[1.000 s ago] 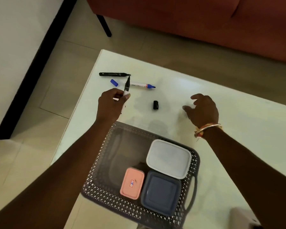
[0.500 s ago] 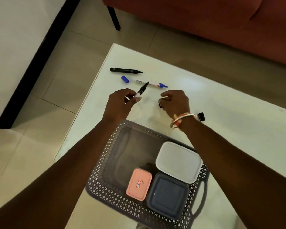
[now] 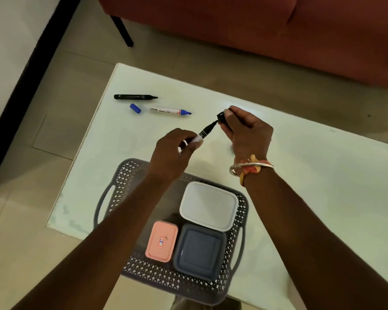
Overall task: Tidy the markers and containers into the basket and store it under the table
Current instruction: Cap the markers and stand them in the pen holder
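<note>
My left hand (image 3: 174, 151) grips an uncapped black-tipped marker (image 3: 205, 132), its tip pointing up and right. My right hand (image 3: 246, 130) pinches a black cap (image 3: 222, 117) right at that tip. A grey perforated basket (image 3: 123, 182) sits on the white table (image 3: 323, 175) near me, holding a white container (image 3: 208, 205), a pink container (image 3: 161, 241) and a dark blue container (image 3: 199, 251). Farther left on the table lie an uncapped black marker (image 3: 134, 97), an uncapped blue marker (image 3: 169, 111) and a loose blue cap (image 3: 135, 108).
A red sofa (image 3: 255, 30) with a black leg (image 3: 122, 30) stands beyond the table. Tiled floor (image 3: 61, 108) runs along the table's left edge, next to a wall with a dark skirting (image 3: 14, 95).
My right hand picked the black cap off the table and raised it to the marker's tip. My left hand turned the marker toward the right hand.
</note>
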A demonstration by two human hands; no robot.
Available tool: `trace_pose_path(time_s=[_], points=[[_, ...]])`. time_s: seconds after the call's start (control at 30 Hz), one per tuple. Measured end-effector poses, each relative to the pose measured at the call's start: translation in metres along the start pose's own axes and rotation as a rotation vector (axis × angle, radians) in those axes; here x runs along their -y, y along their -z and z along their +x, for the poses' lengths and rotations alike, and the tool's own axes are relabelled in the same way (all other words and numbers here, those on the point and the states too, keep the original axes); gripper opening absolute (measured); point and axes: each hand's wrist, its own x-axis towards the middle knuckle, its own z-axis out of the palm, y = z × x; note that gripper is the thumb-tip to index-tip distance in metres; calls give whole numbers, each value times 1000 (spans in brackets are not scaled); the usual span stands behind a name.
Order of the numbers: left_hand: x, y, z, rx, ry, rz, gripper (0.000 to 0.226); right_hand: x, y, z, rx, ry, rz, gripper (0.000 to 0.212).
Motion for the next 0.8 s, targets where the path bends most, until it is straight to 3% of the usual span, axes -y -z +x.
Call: trace_pose_path(time_s=[0.27, 0.4, 0.57, 0.8], points=[[-38, -35, -26, 4, -64, -16, 11, 16, 55, -7, 1, 102, -94, 17], [-55, -52, -39, -9, -55, -42, 12, 28, 87, -14, -15, 84, -78, 26], [-71, -70, -49, -26, -53, -36, 11, 39, 135, -16, 23, 91, -327, 14], [-91, -97, -66, 28, -99, -32, 9, 52, 177, -24, 60, 196, -510, 17]])
